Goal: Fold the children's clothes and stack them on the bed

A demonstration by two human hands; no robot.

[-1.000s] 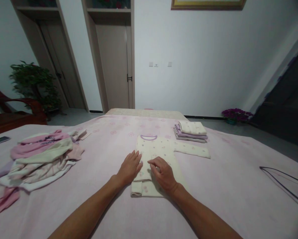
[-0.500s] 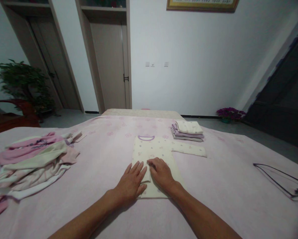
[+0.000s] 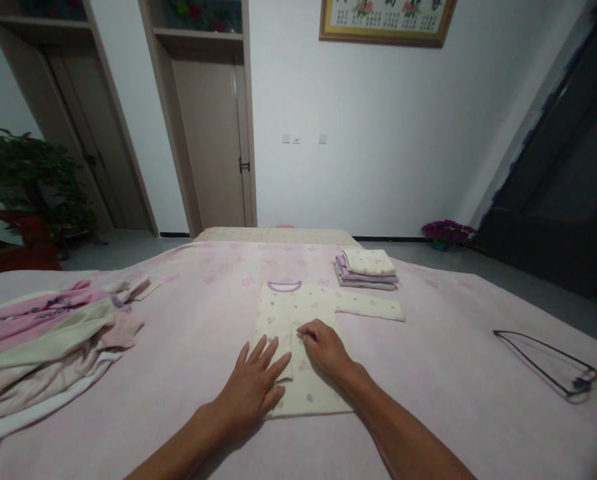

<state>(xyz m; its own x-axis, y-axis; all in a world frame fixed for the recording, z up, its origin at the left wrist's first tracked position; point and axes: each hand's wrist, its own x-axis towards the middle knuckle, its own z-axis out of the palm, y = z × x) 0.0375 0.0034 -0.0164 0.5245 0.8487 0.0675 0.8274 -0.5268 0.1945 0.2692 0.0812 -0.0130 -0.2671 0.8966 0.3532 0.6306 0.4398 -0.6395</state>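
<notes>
A cream long-sleeved shirt (image 3: 323, 297) with small prints and a purple neckline lies flat in front of me. One sleeve stretches out to the right; the left side is folded inward, with its sleeve lying down along the front. My left hand (image 3: 251, 387) presses on the folded left part, palm down, fingers spread. Just right of the folded sleeve, my right hand (image 3: 326, 345) rests on the shirt front with its fingers curled in. No cloth shows lifted between those fingers.
A stack of folded clothes (image 3: 366, 272) stands beyond the shirt to the right. Loose clothes (image 3: 53, 347) lie heaped at the left. A black wire hanger-like object (image 3: 548, 363) is at the far right. Everything rests on a pink bedspread (image 3: 178, 360).
The view has tilted up and shifted slightly, so things sit lower and further left. My hands keep nearly the same places on the shirt; the left fingers look more spread.
</notes>
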